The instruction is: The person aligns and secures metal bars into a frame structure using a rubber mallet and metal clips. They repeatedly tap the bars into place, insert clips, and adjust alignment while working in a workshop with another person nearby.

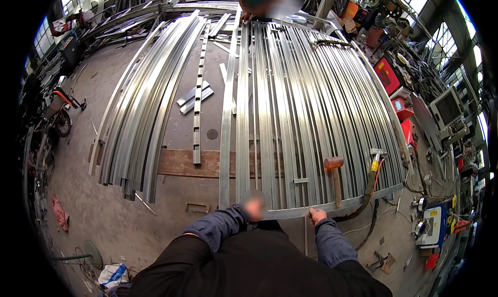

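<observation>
Long galvanized metal tubes (290,115) lie side by side in a frame before me. My right hand (316,216) is closed on the frame's near metal rail (290,213), with the thumb on top. My left hand (252,209) is at the rail's left end, by the tube ends; it is blurred, so its fingers cannot be made out. A mallet (336,183) with a reddish-brown head rests on the tubes ahead of my right hand. Farther right, a welding torch (374,164) with a yellow collar lies on the tubes, its dark hose running over the near rail.
A co-worker (259,1) in a green top leans over the far end. Left lies a stack of metal channels (140,110), beside a notched tube (198,100). A wooden plank (189,163) and a clamp (197,208) are on the floor. Machines (436,224) stand on the right.
</observation>
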The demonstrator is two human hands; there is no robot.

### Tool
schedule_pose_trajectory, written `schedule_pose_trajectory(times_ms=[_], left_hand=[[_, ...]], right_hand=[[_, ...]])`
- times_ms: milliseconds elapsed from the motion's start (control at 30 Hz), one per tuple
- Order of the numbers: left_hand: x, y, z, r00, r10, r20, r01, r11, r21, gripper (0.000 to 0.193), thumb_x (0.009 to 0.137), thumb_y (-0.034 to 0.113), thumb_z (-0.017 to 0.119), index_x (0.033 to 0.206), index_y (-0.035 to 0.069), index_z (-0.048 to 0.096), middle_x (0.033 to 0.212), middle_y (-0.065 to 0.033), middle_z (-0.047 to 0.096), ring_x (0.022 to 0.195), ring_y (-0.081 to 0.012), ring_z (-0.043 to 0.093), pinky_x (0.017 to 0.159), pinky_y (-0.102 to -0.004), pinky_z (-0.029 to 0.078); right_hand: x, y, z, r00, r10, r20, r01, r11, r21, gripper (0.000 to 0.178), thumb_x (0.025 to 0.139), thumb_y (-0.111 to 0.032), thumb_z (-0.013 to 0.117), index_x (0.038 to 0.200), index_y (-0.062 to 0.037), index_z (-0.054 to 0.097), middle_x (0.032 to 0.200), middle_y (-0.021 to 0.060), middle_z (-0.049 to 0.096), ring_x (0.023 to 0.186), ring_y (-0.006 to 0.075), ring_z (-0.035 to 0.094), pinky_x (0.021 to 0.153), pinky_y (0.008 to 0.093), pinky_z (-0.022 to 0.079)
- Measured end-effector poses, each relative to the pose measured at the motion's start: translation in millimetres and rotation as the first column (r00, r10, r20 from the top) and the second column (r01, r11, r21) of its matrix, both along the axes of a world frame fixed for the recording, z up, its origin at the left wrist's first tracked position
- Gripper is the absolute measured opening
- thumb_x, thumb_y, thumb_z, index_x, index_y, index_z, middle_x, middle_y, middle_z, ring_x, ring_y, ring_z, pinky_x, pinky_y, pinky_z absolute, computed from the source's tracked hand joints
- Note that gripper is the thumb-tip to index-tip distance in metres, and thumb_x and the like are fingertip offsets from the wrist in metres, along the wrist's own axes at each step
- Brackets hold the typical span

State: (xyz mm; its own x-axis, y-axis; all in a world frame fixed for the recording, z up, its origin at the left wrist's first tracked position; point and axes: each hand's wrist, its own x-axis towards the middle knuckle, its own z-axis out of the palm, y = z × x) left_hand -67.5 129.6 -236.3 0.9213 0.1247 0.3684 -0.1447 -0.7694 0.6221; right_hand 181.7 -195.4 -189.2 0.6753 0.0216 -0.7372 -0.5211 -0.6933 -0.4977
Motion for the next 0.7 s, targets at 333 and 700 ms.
schedule_pose_trajectory(times_ms=[333,700], left_hand=[[1.0,11.7,16.9,0.993,-0.101,-0.062,0.098,0.994,-0.042,0.016,0.084,0.017,0.068,0.098,0.010,0.069,0.100,-0.0157,0.064,0.093,-0.0379,0.061,0.085,-0.0510,0.048],[2.8,12.7,-57.5,0.985,-0.001,0.173,0.019,0.994,-0.105,0.004,0.090,0.015,0.066,0.089,0.011,0.067,0.088,-0.0108,0.062,0.079,-0.0311,0.059,0.072,-0.0455,0.050]], right_hand=[[6.2,-1.0,-13.5,1.000,0.020,0.006,-0.020,0.999,0.045,0.040,0.100,-0.035,0.074,0.090,0.0026,0.066,0.068,0.0154,0.065,0.048,0.0247,0.057,0.044,0.0411,0.043],[9.2,21.5,-6.2,0.998,0.056,-0.026,-0.054,0.996,0.068,0.037,0.100,-0.034,0.074,0.091,0.0011,0.067,0.073,0.0130,0.067,0.052,0.0225,0.058,0.046,0.0401,0.045]])
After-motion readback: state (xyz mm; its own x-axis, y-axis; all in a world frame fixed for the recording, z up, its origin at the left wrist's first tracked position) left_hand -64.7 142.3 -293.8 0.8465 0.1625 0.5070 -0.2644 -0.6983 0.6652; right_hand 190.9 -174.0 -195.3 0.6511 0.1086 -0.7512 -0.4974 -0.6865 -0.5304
